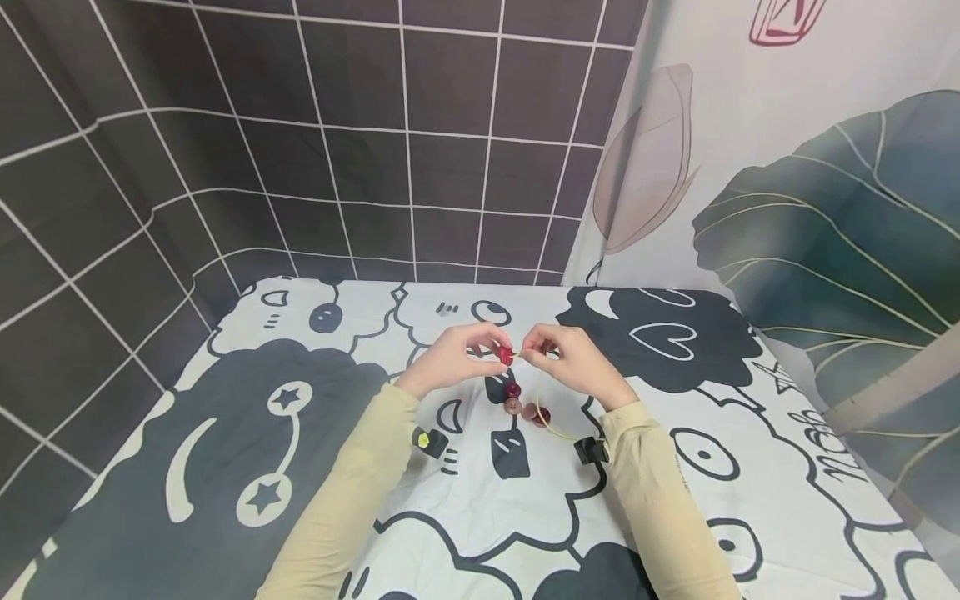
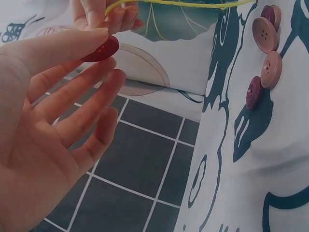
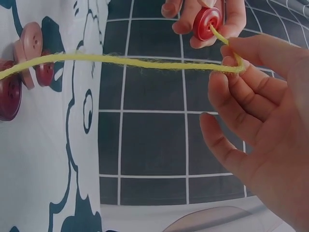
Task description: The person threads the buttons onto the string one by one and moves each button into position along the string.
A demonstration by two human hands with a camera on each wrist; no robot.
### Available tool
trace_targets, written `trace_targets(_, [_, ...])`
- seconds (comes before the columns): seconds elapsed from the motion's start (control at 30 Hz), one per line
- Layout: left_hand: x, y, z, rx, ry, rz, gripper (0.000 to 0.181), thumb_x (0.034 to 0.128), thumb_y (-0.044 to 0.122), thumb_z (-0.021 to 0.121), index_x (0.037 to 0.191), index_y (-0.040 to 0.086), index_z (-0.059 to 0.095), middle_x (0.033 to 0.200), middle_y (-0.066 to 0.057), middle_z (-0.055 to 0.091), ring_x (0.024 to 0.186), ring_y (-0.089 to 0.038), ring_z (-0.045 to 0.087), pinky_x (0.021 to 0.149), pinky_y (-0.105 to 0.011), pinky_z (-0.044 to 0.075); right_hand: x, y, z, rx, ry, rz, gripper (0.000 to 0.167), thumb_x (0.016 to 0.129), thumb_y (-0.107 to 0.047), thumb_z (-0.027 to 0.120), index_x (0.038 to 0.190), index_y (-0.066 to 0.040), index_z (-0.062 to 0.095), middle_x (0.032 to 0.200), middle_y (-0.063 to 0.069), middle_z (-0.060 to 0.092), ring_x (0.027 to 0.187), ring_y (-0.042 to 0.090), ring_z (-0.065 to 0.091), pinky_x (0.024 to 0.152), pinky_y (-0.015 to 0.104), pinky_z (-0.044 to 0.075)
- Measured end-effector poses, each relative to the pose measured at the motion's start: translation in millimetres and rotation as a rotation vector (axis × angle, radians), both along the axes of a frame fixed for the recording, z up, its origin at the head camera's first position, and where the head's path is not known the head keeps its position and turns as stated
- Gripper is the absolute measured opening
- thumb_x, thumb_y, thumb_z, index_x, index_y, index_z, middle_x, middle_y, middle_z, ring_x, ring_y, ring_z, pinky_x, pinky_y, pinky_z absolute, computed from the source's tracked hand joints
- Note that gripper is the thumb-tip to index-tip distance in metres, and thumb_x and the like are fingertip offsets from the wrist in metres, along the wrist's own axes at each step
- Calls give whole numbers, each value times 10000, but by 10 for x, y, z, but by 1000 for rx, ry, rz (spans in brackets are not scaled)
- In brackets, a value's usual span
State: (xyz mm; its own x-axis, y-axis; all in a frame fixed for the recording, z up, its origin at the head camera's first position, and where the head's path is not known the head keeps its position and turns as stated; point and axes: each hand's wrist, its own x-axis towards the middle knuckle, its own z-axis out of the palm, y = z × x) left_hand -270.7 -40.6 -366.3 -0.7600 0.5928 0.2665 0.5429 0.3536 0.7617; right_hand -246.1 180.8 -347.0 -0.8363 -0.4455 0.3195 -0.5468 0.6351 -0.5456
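Observation:
Between thumb and fingers my left hand (image 1: 459,357) pinches a red button (image 3: 207,24) by its edge, its face turned toward the right hand. My right hand (image 1: 572,360) pinches a yellow yarn (image 3: 130,62) close to its end. In the right wrist view the yarn's tip meets a hole at the button's middle; whether it passes through, I cannot tell. From the right fingers the rest of the yarn hangs down to the cloth. Below the hands lie several loose buttons, among them a dark red button (image 1: 512,390) and a pinkish-brown button (image 2: 271,70).
A black-and-white cartoon cloth (image 1: 480,517) covers the table. Behind it rises a dark wall covering with a white grid (image 1: 367,158), and at the right a leaf-patterned curtain (image 1: 840,217). Dark straps (image 1: 590,450) sit at both wrists.

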Motion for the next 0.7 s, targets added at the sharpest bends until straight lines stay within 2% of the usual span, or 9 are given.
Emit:
trace_targets(0.33, [24, 9, 28, -6, 12, -27, 286, 827, 127, 750, 1096, 144, 658, 1018, -14, 705, 1024, -285, 638, 925, -393, 481, 28, -5, 43, -4, -3, -21, 48, 904, -124, 653, 890, -78, 657, 769, 31, 645, 747, 135, 570, 704, 359, 495])
trace_targets(0.53, [33, 9, 26, -20, 9, -16, 300, 830, 148, 751, 1113, 150, 652, 1024, 1, 702, 1006, -223, 637, 919, -386, 487, 19, -14, 14, 0, -8, -2, 62, 904, -142, 658, 896, -81, 660, 772, 17, 643, 742, 119, 559, 688, 297, 478])
trace_targets(0.7, [38, 27, 29, -2, -24, -17, 367, 835, 152, 747, 1174, 134, 606, 1075, -13, 693, 1017, -151, 634, 914, -378, 513, 7, -23, -14, -6, -3, 15, 55, 899, -140, 663, 880, -88, 659, 754, 11, 632, 725, 105, 549, 691, 336, 489])
